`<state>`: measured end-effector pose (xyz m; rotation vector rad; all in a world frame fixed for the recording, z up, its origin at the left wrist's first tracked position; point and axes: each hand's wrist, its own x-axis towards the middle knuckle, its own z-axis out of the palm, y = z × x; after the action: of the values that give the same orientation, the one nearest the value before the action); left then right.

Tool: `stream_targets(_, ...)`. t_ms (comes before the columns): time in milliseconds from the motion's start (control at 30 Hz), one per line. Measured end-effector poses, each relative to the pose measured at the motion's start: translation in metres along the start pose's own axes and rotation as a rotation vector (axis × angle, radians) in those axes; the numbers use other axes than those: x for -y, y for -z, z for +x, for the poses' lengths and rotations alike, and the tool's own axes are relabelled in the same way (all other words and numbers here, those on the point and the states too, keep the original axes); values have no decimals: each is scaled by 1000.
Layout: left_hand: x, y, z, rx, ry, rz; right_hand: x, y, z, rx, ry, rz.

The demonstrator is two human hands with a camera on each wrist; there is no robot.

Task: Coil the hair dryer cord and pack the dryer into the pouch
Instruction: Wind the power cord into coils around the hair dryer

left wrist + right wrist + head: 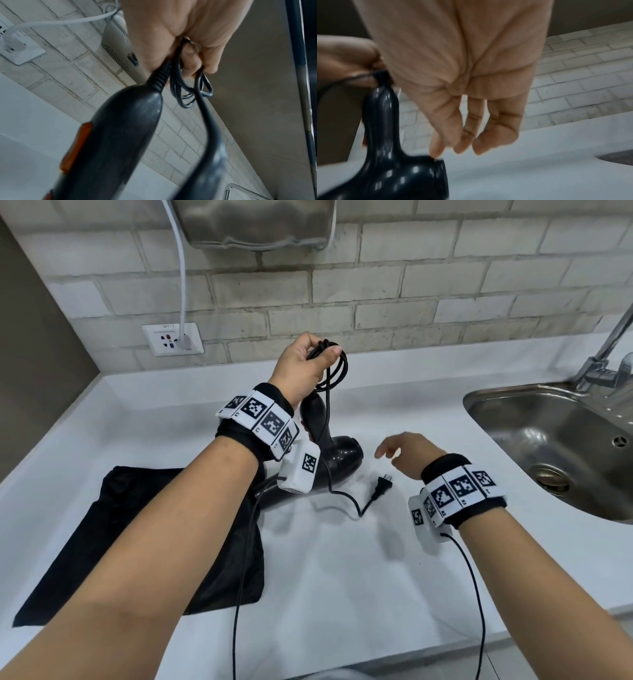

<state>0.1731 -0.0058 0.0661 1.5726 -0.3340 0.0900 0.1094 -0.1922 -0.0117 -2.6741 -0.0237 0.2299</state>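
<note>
My left hand point(301, 364) clamps the coiled cord point(334, 371) above the dryer point(329, 453). The plug point(380, 489) lies on the desk point(342, 577) at seven o'clock from my right hand's point(404, 451) relaxed, parted fingers point(481, 135), nearest them.

dryer, cord and pouch on the counter

glossy black hair dryer point(337, 455) stands handle-up, its barrel resting on the white counter, an orange switch on the handle. black cord point(334, 371) gathered in several loops above the handle top; its tail trails down to the plug point(382, 487) lying flat. black fabric pouch point(144, 542) lies flat just left of the dryer.
</note>
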Motion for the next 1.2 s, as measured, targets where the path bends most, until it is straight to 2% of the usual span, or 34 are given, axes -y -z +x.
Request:
stream_targets(100,-1,-2,-4,0,-3,9,-7,-22,2,155,-12,-201)
stream_targets(300,-4,-4,-9,-2,7,-3,5,-44,11,292,-44,-519)
stream_targets(500,-5,-7,-14,-8,10,-7,3,-54,12,293,-33,-550)
stream_targets(667,-3,-9,-19,-10,-2,-56,-11,-58,14,139,-5,-367)
stream_targets(800,-5,-11,-22,17,25,-87,-16,-45,10,-61,146,-212)
stream_targets(967,-9,-13,-26,35,75,-142,-2,-16,-8,-497,424,5)
stream_targets(1100,-9,-14,-28,42,73,-130,17,1,-17,-742,624,99)
stream_targets(1200,-9,-14,-29,35,63,-109,33,12,-22,-936,715,150)
